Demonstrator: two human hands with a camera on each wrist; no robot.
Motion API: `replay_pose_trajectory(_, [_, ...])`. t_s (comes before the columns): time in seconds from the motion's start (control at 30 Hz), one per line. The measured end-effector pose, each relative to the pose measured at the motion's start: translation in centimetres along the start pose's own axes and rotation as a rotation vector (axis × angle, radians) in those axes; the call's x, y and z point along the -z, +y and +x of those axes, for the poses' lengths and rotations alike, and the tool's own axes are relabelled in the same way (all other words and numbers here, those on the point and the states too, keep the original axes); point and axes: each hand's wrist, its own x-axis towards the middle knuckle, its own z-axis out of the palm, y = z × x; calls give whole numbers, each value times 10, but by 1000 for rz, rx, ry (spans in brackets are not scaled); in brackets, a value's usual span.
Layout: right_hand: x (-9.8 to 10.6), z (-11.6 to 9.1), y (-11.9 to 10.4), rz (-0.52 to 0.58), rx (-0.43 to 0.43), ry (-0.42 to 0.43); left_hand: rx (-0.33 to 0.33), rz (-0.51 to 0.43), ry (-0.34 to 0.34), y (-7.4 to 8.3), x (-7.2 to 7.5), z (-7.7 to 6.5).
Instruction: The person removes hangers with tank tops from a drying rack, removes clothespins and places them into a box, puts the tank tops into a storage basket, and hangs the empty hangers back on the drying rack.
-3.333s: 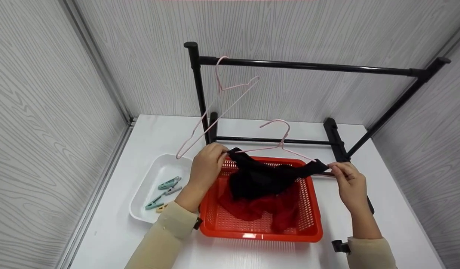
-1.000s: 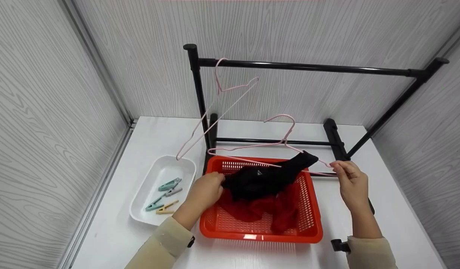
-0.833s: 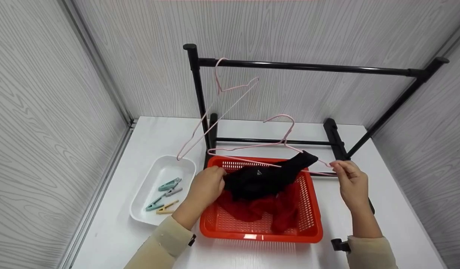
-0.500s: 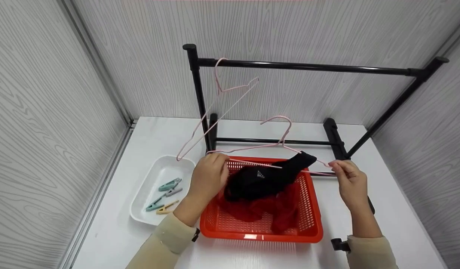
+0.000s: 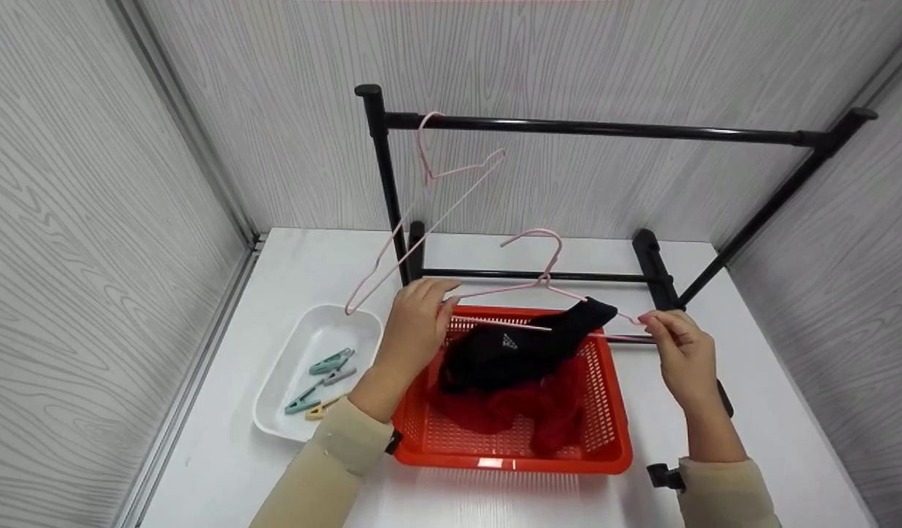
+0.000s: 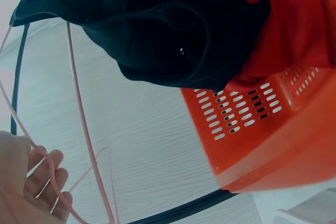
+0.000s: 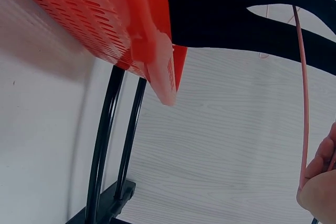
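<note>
A pink wire hanger (image 5: 545,281) is held over the basket, its hook pointing up. The right hand (image 5: 684,359) pinches its right end between thumb and fingers. The left hand (image 5: 416,326) is at the left end, thumb and fingers spread; in the left wrist view the hanger wire (image 6: 53,174) crosses the fingers. A black garment (image 5: 495,359) with a small white logo has one strap looped over the hanger's right arm. Its left part hangs off the hanger, down onto red cloth (image 5: 557,411) in the red basket (image 5: 506,463).
A black rack (image 5: 605,128) stands behind, with another pink hanger (image 5: 458,205) hooked near its left end. A white tray (image 5: 279,374) left of the basket holds several clothespins (image 5: 332,361). Patterned panels surround the white table (image 5: 202,455).
Earlier, both hands held the black garment's two straps at the hanger's ends. Its left side then dropped off. The left hand has left the garment and moved up to the hanger's left end.
</note>
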Motion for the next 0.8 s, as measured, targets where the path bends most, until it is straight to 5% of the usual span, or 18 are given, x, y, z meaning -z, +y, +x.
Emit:
replay_pose_trajectory(0.43, [-3, 4, -1, -26, 62, -14, 63, -173, 87, 0, -9, -3])
replay_pose_trajectory(0.8, [-9, 11, -23, -285, 242, 13, 94, -191, 118, 2, -7, -6])
